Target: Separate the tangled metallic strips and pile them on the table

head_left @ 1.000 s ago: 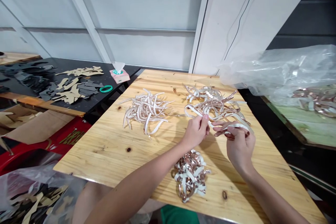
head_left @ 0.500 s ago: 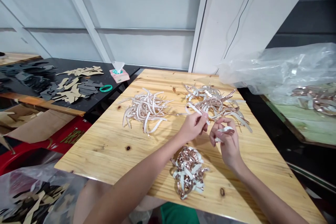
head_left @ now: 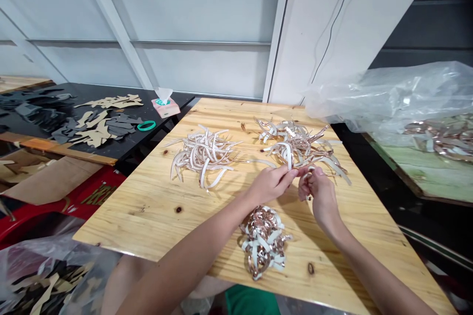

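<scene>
Fingers closed, my left hand (head_left: 275,181) pinches a narrow strip (head_left: 289,157), white on one face, that arches up from the fingertips. Close beside it my right hand (head_left: 320,194) is closed on a bit of white strip at its fingertips; the two hands nearly touch. Just beyond them lies a loose pile of rose-gold and white strips (head_left: 314,143). Left of the hands is another pile of pale strips (head_left: 205,152), with a strand reaching toward my left hand. Below the hands sits a heap of crinkled shiny rose-gold and white pieces (head_left: 263,243).
The wooden table (head_left: 148,216) holds the piles. At left, a black table (head_left: 129,145) carries grey and beige scraps, a green tape ring (head_left: 147,125) and a tissue box (head_left: 166,107). A cardboard box (head_left: 48,177) stands below. Plastic sheeting (head_left: 388,96) covers more strips at right.
My hands have come closer together. The looped white strip in my right hand is now mostly hidden by the fingers, and a strip now arches up from my left hand.
</scene>
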{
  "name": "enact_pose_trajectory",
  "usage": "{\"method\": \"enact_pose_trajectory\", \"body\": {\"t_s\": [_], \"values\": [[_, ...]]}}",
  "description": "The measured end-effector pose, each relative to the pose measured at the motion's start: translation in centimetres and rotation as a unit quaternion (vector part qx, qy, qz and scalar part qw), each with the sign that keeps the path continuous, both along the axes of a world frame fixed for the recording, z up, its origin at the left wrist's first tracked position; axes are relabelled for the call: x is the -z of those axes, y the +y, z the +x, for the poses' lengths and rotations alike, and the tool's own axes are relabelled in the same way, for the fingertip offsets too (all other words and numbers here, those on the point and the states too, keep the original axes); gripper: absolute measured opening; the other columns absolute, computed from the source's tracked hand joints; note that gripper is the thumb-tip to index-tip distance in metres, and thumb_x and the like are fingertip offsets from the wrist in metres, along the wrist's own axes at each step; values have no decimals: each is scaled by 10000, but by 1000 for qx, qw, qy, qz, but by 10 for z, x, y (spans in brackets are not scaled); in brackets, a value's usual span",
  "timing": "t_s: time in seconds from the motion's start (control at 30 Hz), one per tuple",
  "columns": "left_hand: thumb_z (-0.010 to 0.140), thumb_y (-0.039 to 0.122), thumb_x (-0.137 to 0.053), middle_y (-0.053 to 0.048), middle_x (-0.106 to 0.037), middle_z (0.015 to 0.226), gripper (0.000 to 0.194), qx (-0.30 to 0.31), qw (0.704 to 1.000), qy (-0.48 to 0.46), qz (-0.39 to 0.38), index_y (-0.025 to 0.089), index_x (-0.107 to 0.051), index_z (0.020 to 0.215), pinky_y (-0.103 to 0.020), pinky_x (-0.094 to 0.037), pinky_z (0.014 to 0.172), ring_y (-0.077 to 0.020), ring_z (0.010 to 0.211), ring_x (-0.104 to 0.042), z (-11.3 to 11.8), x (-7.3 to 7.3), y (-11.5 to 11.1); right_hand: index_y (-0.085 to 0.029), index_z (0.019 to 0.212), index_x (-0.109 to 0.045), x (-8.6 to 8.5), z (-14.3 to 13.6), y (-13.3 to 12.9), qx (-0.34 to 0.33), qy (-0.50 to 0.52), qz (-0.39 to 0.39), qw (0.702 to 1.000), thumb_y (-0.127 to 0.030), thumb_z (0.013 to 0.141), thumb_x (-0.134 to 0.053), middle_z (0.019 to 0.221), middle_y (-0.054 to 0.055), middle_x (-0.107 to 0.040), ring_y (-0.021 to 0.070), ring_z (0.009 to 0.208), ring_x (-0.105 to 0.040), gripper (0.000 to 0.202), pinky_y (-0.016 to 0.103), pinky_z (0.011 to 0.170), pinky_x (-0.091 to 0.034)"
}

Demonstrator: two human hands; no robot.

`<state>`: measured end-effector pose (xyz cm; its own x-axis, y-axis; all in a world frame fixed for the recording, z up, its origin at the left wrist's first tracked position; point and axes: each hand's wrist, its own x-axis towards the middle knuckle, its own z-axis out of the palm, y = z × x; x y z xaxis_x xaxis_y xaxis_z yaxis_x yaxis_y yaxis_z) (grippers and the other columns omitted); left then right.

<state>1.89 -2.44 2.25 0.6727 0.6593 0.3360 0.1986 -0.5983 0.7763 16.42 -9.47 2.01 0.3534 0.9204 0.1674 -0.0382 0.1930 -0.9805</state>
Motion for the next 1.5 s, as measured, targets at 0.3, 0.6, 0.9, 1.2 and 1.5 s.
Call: {"method": "enact_pose_trajectory", "body": {"t_s": [0.3, 0.6, 0.9, 1.2, 1.5], "values": [[992, 526, -410, 48, -435, 550, 425, -278, 841, -452, -108, 210, -431, 710, -199, -295, 395, -82, 424, -397, -18, -9, 42, -197, 939, -690, -23, -42, -33, -342, -135, 68, 927, -410, 1045, -334, 1040, 102, -696, 254, 1025, -633, 428, 396, 929, -467], [913, 413, -502, 39, -536, 637, 224, -198, 817, -492, -226, 196, -530, 959, -190, -321, 388, -79, 408, -439, -20, -4, 47, -219, 1185, -692, -17, -47, -37, -437, -310, 121, 836, -340, 1079, -285, 1196, 77, -714, 221, 1236, -578, 438, 430, 1158, -324], [946, 393, -454, 24, -579, 699, 256, -182, 841, -463, -213, 188, -549, 1066, -202, -329, 398, -73, 398, -451, -22, -2, 50, -297, 1323, -658, -16, -41, -34, -418, -415, 80, 804, -380, 989, -557, 1521, 53, -477, 280, 1486, -276, 358, 507, 1199, -263], [954, 533, -522, 33, -566, 663, 391, -206, 869, -420, -162, 177, -598, 1097, -188, -336, 381, -66, 408, -459, -29, -11, 59, -376, 1424, -558, -11, -33, -31, -437, -399, 36, 805, -628, 678, -814, 1617, 61, -317, 383, 1478, -235, 828, 580, 1172, -238], [927, 679, -443, 11, -522, 471, 618, -288, 813, -465, -197, 123, -661, 764, -198, -306, 389, -81, 370, -440, -58, -16, 78, -279, 1404, -589, 0, -24, -13, -241, -222, 9, 945, -507, 1014, -406, 1337, 102, -642, 287, 1229, -578, 487, 460, 1073, -426]]}}
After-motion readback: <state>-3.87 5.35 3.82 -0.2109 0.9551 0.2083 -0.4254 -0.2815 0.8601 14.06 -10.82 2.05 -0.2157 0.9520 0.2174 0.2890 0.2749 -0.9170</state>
